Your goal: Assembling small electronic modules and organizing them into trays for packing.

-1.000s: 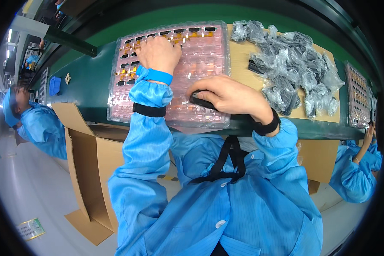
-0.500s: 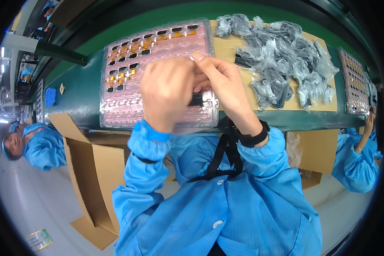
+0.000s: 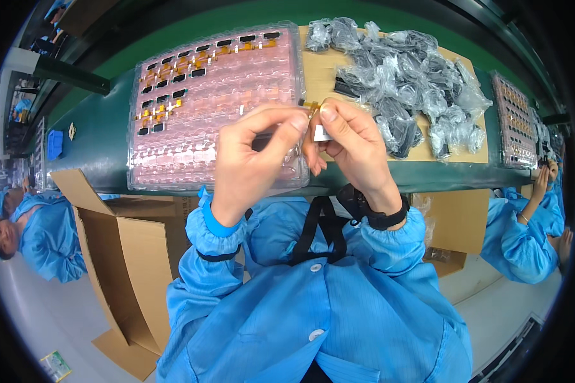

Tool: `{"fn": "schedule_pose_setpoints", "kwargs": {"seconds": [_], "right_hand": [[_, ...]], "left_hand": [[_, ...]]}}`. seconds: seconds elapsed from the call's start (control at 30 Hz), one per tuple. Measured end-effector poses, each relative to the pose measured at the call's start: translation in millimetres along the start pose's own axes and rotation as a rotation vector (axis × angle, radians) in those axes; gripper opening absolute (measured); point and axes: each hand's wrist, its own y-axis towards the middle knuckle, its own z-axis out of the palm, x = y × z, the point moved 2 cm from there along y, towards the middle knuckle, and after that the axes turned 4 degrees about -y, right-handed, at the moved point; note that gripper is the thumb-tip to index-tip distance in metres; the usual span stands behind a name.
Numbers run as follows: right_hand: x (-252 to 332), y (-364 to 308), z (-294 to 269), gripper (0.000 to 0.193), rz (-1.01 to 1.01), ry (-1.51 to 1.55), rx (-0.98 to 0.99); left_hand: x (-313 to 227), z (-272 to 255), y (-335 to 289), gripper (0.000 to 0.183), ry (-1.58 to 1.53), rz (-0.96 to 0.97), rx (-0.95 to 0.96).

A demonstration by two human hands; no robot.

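Observation:
In front of my chest, my right hand (image 3: 358,143) pinches a small orange flex cable (image 3: 311,110) between thumb and forefinger. A dark piece shows at the cable's upper end, and a small white piece (image 3: 321,133) shows below the right fingers. My left hand (image 3: 252,153) is closed at the cable's other side, its thumb and forefinger tips meeting there. Behind and left of both hands lies a clear plastic tray (image 3: 236,137) with a pink look. Its upper and left pockets hold several small black modules with orange flex cables (image 3: 198,73).
Right of the tray, several black items in clear plastic bags (image 3: 402,83) lie on a cardboard sheet (image 3: 316,67). An open cardboard box (image 3: 150,268) stands below the bench at left. A small blue bin (image 3: 55,144) sits far left. Co-workers in blue sit at both sides.
My hands have come down from their raised position and turned, so the orange flex cable now shows between them. My left hand, blurred before, is steadier. The whole view has shifted slightly.

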Motion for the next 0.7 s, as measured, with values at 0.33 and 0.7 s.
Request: {"fn": "schedule_pose_setpoints", "kwargs": {"seconds": [0.33,0.7], "right_hand": [[-23.2,6.1,41.1,0.019,-0.055,-0.251,-0.148],[-63.3,25.7,91.4,0.013,-0.051,-0.27,-0.178]], "left_hand": [[11.6,-38.4,-27.5,0.012,0.118,0.096,-0.071],[22.8,-100.3,-53.2,0.013,0.159,0.095,-0.15]]}}
